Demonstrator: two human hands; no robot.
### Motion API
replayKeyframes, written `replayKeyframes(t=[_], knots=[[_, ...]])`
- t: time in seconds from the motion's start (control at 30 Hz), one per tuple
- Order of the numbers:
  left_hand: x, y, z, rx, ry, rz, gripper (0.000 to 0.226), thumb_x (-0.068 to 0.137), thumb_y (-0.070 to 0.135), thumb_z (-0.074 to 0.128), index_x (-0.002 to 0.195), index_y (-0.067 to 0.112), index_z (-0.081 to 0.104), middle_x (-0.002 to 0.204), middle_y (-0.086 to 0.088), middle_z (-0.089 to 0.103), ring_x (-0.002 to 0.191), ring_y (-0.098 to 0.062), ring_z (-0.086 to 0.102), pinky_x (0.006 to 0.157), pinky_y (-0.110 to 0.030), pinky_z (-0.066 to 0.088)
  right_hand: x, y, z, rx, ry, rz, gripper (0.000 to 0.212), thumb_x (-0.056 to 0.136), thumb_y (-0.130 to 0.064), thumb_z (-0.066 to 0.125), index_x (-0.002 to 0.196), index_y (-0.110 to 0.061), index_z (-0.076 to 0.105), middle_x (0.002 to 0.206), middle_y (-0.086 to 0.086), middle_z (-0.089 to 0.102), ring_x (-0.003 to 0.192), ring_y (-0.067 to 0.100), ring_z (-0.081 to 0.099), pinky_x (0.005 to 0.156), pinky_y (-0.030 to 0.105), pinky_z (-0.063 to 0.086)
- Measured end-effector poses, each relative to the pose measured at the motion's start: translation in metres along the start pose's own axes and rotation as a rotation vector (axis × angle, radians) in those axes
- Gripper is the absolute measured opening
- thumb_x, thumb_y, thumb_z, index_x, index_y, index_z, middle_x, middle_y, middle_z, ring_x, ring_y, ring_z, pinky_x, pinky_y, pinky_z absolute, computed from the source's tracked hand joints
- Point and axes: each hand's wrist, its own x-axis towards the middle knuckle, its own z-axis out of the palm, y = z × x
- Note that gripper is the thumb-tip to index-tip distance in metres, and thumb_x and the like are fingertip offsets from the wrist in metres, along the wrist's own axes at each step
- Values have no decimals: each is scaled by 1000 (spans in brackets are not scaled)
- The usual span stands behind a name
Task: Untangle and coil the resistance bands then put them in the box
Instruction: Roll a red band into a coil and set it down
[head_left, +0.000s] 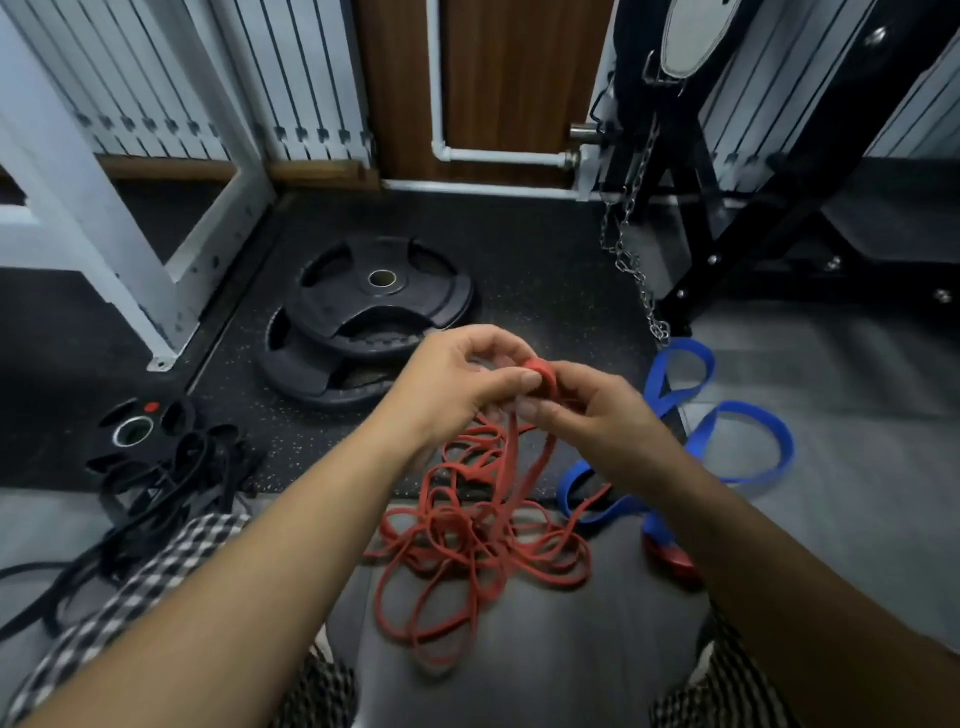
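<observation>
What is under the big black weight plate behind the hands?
A second black weight plate lies under the top weight plate, shifted nearer and to the left. Only its near part shows; its centre and far side are covered. Both lie on the speckled rubber mat.

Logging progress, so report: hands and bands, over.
Left hand and right hand both grip small rolled red rubber coil. Remaining thin red band hangs tangled below. Flat blue band lies loose alongside.

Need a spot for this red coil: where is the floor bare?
Speckled mat between the weight plates and the chain; grey floor right of the blue band. Crowded: black bands on the left, red tangle in front.
</observation>
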Motion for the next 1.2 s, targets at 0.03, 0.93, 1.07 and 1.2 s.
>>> replayKeyframes(t=[0.03, 0.93, 1.07, 1.2], knots=[[3, 0, 1, -38, 0, -9, 12, 77, 3, 69, 80, 14, 68, 59, 2, 60, 52, -9, 52, 50, -18, 42, 2, 1, -2, 21, 14, 3, 17, 83, -12, 65, 99, -17, 66, 93, 3, 70, 86, 7, 64, 79, 21, 52], [19, -3, -3, -539, 41, -470, 12, 91, 5, 51, 82, 10, 56, 63, -7, 69, 51, -10, 63, 48, -18, 51, 21, 7, -16, -29, 94, -72, 16, 84, -12, 65, 84, -28, 61, 70, -9, 58, 65, 3, 54, 64, 27, 52], [17, -9, 0, -130, 55, -242, 15, 89, 7, 57, 84, 20, 59, 73, -1, 63, 65, -11, 59, 56, -20, 48, 21, 6, -21, -59, 98, -55, 14, 84, -15, 65, 83, -29, 62, 74, 0, 63, 70, 13, 57, 70, 39, 53], [18, -8, 2, 307, 117, 98, 27, 84, 5, 64, 80, 32, 64, 85, 8, 61, 78, -8, 58, 74, -19, 47, 20, 7, -23, -130, 90, -30, 13, 84, -19, 64, 83, -31, 62, 78, 1, 65, 72, 10, 57, 69, 33, 52]])
